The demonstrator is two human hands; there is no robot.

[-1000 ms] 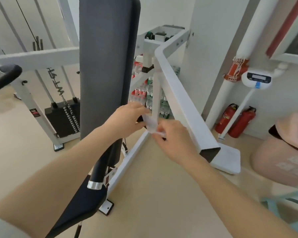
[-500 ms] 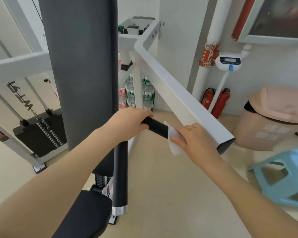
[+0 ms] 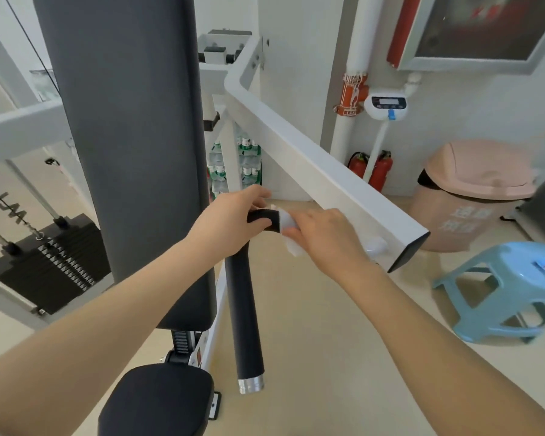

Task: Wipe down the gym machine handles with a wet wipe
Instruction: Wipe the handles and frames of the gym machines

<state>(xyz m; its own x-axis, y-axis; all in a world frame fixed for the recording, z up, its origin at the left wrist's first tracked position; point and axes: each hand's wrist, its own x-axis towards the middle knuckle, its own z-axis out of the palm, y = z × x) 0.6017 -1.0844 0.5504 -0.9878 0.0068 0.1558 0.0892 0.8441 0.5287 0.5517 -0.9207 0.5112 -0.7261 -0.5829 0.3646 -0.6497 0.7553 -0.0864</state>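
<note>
A short black handle (image 3: 264, 219) runs sideways from under the white machine arm (image 3: 324, 180). My left hand (image 3: 230, 221) grips its left part, fingers curled over the top. My right hand (image 3: 324, 237) holds a white wet wipe (image 3: 290, 234) wrapped round the handle's right part, so that end is hidden. A second, longer black handle (image 3: 244, 316) with a chrome end cap hangs down below my left hand.
The tall dark back pad (image 3: 129, 136) stands left, the black seat (image 3: 158, 401) below it, the weight stack (image 3: 48, 262) far left. A pink bin (image 3: 472, 196), a blue plastic stool (image 3: 501, 287) and red fire extinguishers (image 3: 372, 168) stand to the right.
The view has swung up and left. My right hand with the wipe has slid left along the short handle, closer to my left hand, leaving less black showing between them.
</note>
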